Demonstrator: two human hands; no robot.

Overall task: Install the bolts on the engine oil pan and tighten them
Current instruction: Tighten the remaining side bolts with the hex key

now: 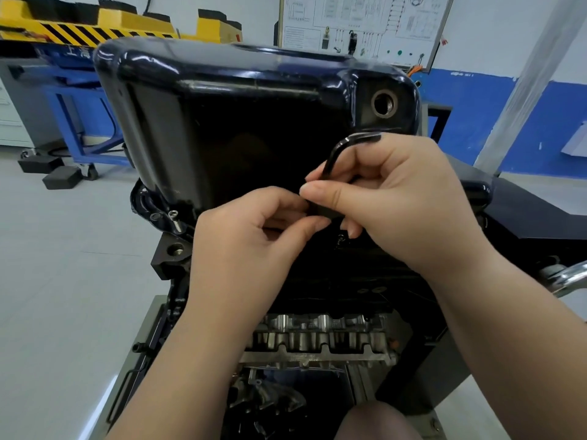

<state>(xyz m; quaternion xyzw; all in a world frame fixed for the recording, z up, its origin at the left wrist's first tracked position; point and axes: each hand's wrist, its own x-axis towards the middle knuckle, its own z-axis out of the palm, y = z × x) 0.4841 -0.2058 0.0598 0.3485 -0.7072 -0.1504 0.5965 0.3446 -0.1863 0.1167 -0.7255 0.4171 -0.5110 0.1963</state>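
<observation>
The glossy black oil pan (241,100) sits on top of the upturned engine (320,341), filling the middle of the view. My right hand (397,198) grips a black L-shaped hex key (341,149), its long leg pointing down at the pan's near flange. My left hand (251,236) pinches the lower end of that key with thumb and fingertips. What lies under the key's tip is hidden by my fingers. A silver bolt (174,220) stands partly screwed in at the flange's left corner, beside an empty hole.
A drain hole (385,103) opens in the pan's upper right corner. A blue and yellow machine frame (73,90) stands at the back left. A wiring diagram board (359,23) hangs behind. A chrome handle (568,277) juts in at the right edge.
</observation>
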